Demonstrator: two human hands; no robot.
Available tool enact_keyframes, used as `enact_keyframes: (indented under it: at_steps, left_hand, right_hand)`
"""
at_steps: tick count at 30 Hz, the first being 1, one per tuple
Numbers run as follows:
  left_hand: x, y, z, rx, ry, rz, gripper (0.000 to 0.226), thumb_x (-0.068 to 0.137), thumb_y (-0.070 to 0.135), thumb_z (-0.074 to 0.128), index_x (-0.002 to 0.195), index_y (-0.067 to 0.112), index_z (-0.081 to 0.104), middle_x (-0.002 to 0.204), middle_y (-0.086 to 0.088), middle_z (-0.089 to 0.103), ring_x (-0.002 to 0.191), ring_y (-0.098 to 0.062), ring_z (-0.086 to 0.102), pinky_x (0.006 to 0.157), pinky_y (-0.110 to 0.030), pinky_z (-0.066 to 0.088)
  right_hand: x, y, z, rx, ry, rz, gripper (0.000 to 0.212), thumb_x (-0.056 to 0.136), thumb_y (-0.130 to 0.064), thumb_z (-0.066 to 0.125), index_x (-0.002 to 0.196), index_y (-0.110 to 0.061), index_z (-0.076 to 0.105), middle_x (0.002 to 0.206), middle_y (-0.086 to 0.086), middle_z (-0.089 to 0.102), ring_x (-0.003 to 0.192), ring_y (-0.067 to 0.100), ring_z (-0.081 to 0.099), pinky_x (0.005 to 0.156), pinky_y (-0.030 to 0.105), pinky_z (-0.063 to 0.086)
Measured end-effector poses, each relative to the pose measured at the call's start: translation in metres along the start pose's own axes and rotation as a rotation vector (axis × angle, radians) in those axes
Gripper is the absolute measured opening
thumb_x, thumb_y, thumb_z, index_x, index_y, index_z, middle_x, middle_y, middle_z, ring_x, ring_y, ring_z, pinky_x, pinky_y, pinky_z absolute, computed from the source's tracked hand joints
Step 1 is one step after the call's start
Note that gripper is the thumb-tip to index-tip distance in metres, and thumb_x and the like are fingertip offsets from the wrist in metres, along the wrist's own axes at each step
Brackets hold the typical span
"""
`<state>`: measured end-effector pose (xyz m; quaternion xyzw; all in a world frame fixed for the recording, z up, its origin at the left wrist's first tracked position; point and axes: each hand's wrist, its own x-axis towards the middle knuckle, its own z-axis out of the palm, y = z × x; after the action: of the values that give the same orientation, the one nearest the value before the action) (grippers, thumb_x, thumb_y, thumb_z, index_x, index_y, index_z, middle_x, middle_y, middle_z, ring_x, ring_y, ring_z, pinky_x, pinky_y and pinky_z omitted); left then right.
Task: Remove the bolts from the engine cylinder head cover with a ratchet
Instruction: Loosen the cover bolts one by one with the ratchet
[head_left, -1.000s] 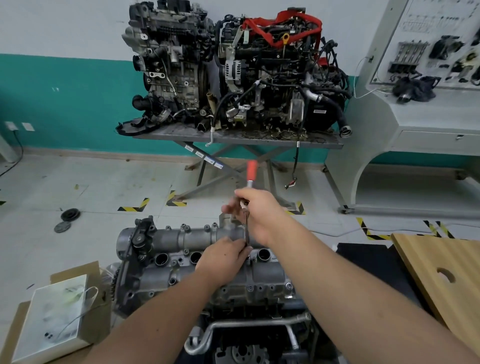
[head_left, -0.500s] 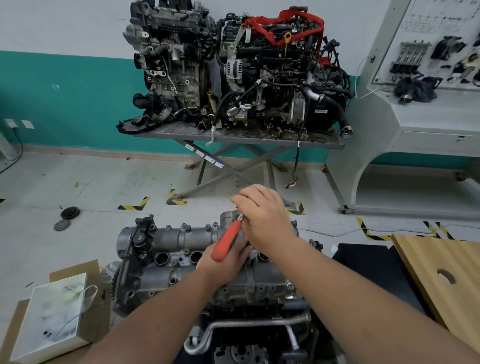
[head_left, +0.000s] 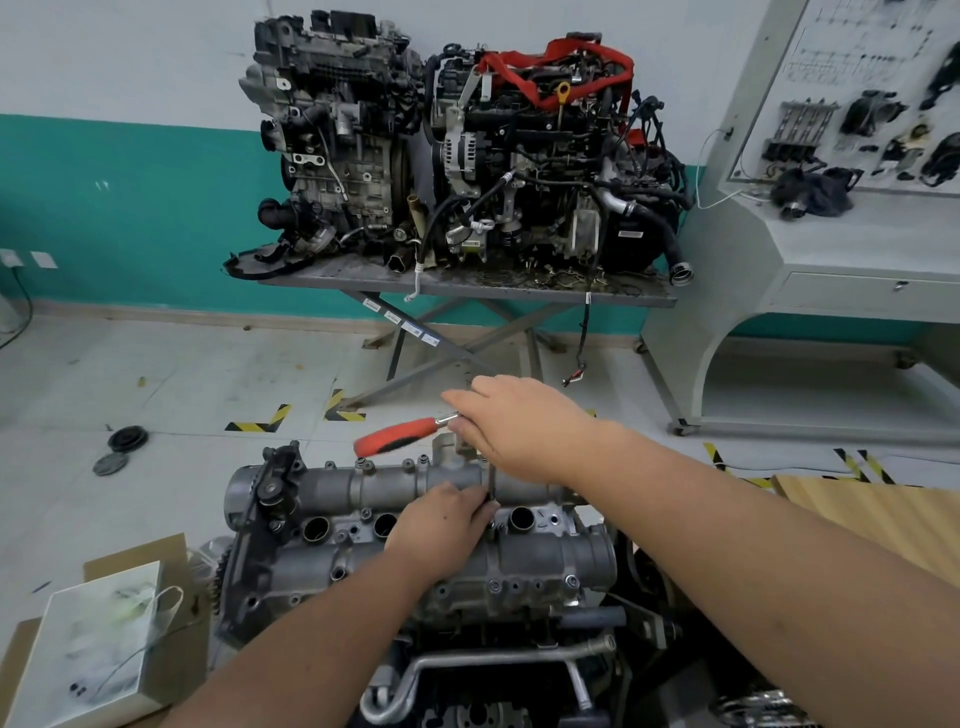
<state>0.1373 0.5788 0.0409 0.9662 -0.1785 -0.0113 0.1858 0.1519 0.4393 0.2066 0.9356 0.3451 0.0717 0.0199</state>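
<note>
You've got the ratchet (head_left: 402, 435) up over the far side of the cylinder head cover (head_left: 395, 525), red handle sticking out to the left and roughly level, with your right hand (head_left: 519, 423) over the head end. Looks like your fingers are curled round the metal neck near the head, though the back of the hand hides the actual grip, so I'm guessing a bit there.

A thin dark extension bar (head_left: 492, 483) drops straight down from under that hand to the middle of the cover, just left of an open plug hole (head_left: 521, 518). Your left hand (head_left: 441, 525) rests on the cover with the fingertips pinching the bottom of the bar. Makes sense to me: that's keeping the socket square on the bolt, which I can't see under your fingers.

Holding near the head instead of the handle end suggests the bolt's turning easily and you're just spinning it. Several bolts (head_left: 571, 581) are sitting in the near flange, so I'd say plenty of work left. Watch the bar doesn't tilt, or it'll slip off.
</note>
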Motion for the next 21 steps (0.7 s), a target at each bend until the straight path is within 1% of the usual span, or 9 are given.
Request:
enact_keyframes:
  at_steps: [3,5,7,9,13,15,18,20,21]
  left_hand:
    - [-0.001,-0.001,0.001,-0.002,0.003,0.006,0.034,0.102,0.055,0.033,0.095,0.028,0.053,0.09,-0.003,0.057,0.086,-0.026,0.061,0.066,-0.034,0.041]
    - [-0.001,-0.002,0.001,0.0,0.009,0.015,0.034,0.101,0.056,0.032,0.093,0.029,0.052,0.088,-0.001,0.055,0.084,-0.025,0.06,0.064,-0.033,0.039]
    - [-0.001,-0.003,0.002,0.006,0.018,0.021,0.036,0.101,0.056,0.032,0.094,0.028,0.054,0.089,-0.002,0.056,0.084,-0.026,0.06,0.064,-0.034,0.04]
    - [-0.001,-0.003,0.002,0.007,0.014,0.027,0.038,0.102,0.055,0.031,0.095,0.026,0.055,0.089,-0.003,0.057,0.085,-0.025,0.059,0.063,-0.035,0.039]
    - [-0.002,0.0,-0.002,-0.007,0.01,0.016,0.043,0.101,0.055,0.027,0.09,0.024,0.055,0.082,0.001,0.053,0.072,-0.021,0.053,0.06,-0.034,0.035]
    - [-0.002,0.0,-0.003,-0.016,0.009,0.014,0.042,0.102,0.052,0.028,0.087,0.022,0.054,0.083,0.0,0.054,0.072,-0.021,0.052,0.059,-0.034,0.035]
    - [-0.001,-0.001,-0.002,-0.045,-0.011,0.012,0.037,0.103,0.046,0.035,0.091,0.019,0.058,0.093,-0.005,0.063,0.083,-0.026,0.06,0.064,-0.037,0.047]
    - [-0.003,0.0,-0.004,-0.072,0.023,0.013,0.036,0.103,0.041,0.038,0.11,0.017,0.064,0.11,-0.007,0.067,0.101,-0.028,0.064,0.082,-0.041,0.053]
    - [-0.002,0.0,-0.003,-0.055,0.066,0.051,0.038,0.103,0.039,0.039,0.122,0.016,0.063,0.121,-0.004,0.066,0.112,-0.026,0.063,0.089,-0.04,0.051]
  right_hand:
    - [0.009,-0.006,-0.008,0.206,-0.069,0.22,0.037,0.107,-0.039,0.031,0.082,-0.018,0.05,0.075,-0.001,0.054,0.077,0.028,0.059,0.057,0.034,0.038]
    - [0.012,-0.007,-0.009,0.699,-0.088,0.458,0.033,0.105,-0.03,0.037,0.085,-0.011,0.056,0.067,0.003,0.064,0.069,0.03,0.066,0.054,0.033,0.049]
    - [0.01,-0.014,-0.006,1.375,-0.064,0.667,0.024,0.104,-0.02,0.042,0.092,-0.005,0.055,0.063,0.005,0.068,0.065,0.027,0.07,0.064,0.027,0.053]
    - [0.007,-0.022,0.004,1.802,0.072,0.742,0.023,0.103,-0.014,0.045,0.083,-0.008,0.055,0.062,0.002,0.068,0.072,0.022,0.069,0.079,0.035,0.047]
    - [0.009,-0.038,0.025,2.129,0.491,0.833,0.035,0.095,-0.006,0.059,0.067,-0.019,0.043,0.069,0.004,0.066,0.074,0.017,0.058,0.061,0.027,0.035]
    - [0.008,-0.041,0.033,2.003,0.575,0.852,0.031,0.095,-0.013,0.062,0.07,-0.02,0.046,0.077,0.004,0.063,0.069,0.014,0.056,0.061,0.027,0.041]
    - [-0.002,-0.049,0.043,1.316,0.654,0.652,0.011,0.099,-0.027,0.059,0.098,-0.032,0.069,0.106,-0.007,0.067,0.092,0.001,0.062,0.083,0.025,0.051]
    - [-0.007,-0.044,0.052,0.807,0.779,0.396,0.025,0.094,-0.008,0.061,0.114,-0.018,0.073,0.126,0.003,0.062,0.115,0.015,0.057,0.096,0.029,0.047]
    - [-0.008,-0.04,0.056,0.591,0.812,0.298,0.032,0.087,0.005,0.063,0.112,-0.01,0.074,0.125,0.009,0.064,0.115,0.027,0.058,0.093,0.036,0.048]
